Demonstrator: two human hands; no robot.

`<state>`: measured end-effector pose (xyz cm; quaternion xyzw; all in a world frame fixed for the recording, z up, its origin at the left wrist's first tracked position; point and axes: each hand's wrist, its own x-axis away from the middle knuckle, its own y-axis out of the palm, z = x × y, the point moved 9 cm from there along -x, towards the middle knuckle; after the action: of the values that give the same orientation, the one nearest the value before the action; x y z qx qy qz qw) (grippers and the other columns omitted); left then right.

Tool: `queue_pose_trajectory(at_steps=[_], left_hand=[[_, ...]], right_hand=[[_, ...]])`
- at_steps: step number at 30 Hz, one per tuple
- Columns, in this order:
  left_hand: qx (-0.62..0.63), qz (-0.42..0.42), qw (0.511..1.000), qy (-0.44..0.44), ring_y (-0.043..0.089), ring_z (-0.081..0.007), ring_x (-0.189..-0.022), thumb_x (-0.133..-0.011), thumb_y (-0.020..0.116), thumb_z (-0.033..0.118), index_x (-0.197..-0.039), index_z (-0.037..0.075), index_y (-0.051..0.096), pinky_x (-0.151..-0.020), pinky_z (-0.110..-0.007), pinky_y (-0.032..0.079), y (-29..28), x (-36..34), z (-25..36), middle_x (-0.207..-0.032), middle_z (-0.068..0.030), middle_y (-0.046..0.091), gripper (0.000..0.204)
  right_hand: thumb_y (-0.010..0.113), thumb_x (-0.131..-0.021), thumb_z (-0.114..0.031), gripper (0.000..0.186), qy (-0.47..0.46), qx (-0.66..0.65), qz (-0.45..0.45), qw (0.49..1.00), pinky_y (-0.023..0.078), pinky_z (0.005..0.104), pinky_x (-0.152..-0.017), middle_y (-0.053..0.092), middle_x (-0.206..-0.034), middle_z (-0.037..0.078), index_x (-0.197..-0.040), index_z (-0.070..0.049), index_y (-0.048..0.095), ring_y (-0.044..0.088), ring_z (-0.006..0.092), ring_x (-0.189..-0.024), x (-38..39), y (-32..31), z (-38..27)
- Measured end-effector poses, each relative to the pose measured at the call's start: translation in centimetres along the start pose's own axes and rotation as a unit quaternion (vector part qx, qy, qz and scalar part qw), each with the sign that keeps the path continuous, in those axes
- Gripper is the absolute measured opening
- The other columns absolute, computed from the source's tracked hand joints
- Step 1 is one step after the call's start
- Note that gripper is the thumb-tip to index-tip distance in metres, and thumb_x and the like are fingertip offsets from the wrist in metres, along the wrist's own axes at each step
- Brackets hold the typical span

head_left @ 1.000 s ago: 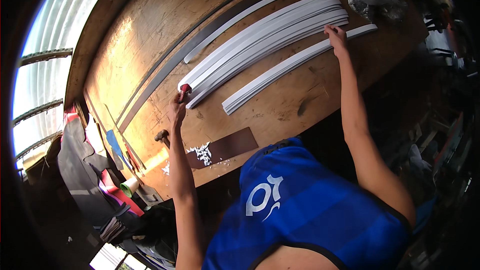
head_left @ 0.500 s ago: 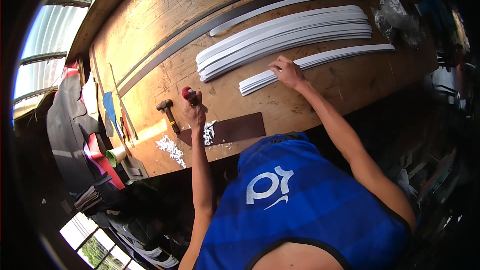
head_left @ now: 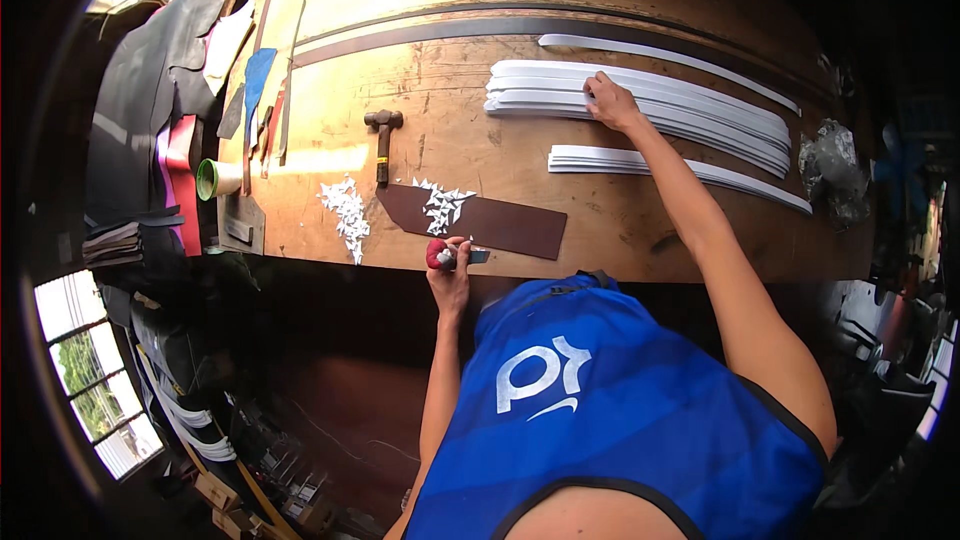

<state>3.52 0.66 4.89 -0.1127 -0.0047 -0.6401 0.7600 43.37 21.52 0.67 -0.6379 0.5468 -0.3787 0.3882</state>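
Note:
My left hand (head_left: 450, 287) is closed around a knife, beside the table's near edge. The knife's red-wrapped handle (head_left: 438, 254) shows above the fist, and its flat blade (head_left: 480, 257) points right. Just beyond the blade lies a dark brown leather-like piece (head_left: 520, 228) with a pile of white scraps (head_left: 446, 206) on it. My right hand (head_left: 612, 103) rests on a large stack of long white strips (head_left: 700, 120), its fingers curled down against them. Whether a strip sits between the fingertips is hidden. Nearer me lies a smaller bundle of white strips (head_left: 600, 160).
A hammer (head_left: 383, 145) lies beyond a second scrap pile (head_left: 346, 215). One white strip (head_left: 660, 62) and a long dark band (head_left: 430, 35) lie farther back. Clear plastic (head_left: 838, 165) sits at the right. A green-rimmed cup (head_left: 208, 180) and hanging dark sheets (head_left: 130, 130) are left.
My right hand has gone from the small bundle to the large stack. My left hand, still holding the knife, has come back toward the near edge. The view has turned.

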Motion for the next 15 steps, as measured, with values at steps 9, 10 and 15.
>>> queue_pose_trajectory(at_steps=[9,10,15], left_hand=[[0.011,0.033,0.999,-0.021,0.056,-0.0046,-0.076,-0.095,0.068,0.008,-0.098,0.003,0.063,-0.07,-0.021,0.046,-2.1,2.4,-1.2,-0.084,0.0024,0.061,0.007],[0.007,0.028,1.0,-0.013,0.056,-0.0049,-0.076,-0.095,0.068,0.007,-0.093,0.003,0.062,-0.071,-0.021,0.046,-2.0,2.4,-1.0,-0.086,0.0013,0.062,0.007],[0.007,0.018,1.0,0.017,0.057,-0.006,-0.078,-0.094,0.067,0.004,-0.08,0.003,0.052,-0.071,-0.022,0.047,-1.2,1.7,-0.2,-0.089,-0.0031,0.062,0.021]], right_hand=[[0.063,-0.08,-0.013,0.02,-0.02,0.02,-0.02,0.999,0.052,0.0455,-0.083,0.058,-0.105,0.014,-0.099,-0.008,0.058,0.062,0.0362,-0.1,-0.9,1.5,0.0],[0.064,-0.08,-0.013,0.021,-0.007,0.02,-0.034,0.999,0.052,0.0448,-0.084,0.058,-0.105,0.013,-0.099,-0.008,0.058,0.062,0.0354,-0.099,-1.0,1.5,0.0],[0.068,-0.081,-0.016,0.025,0.01,-0.003,-0.039,0.999,0.053,0.0424,-0.085,0.059,-0.108,0.012,-0.104,-0.01,0.059,0.063,0.0327,-0.1,-0.7,0.7,-2.0]])
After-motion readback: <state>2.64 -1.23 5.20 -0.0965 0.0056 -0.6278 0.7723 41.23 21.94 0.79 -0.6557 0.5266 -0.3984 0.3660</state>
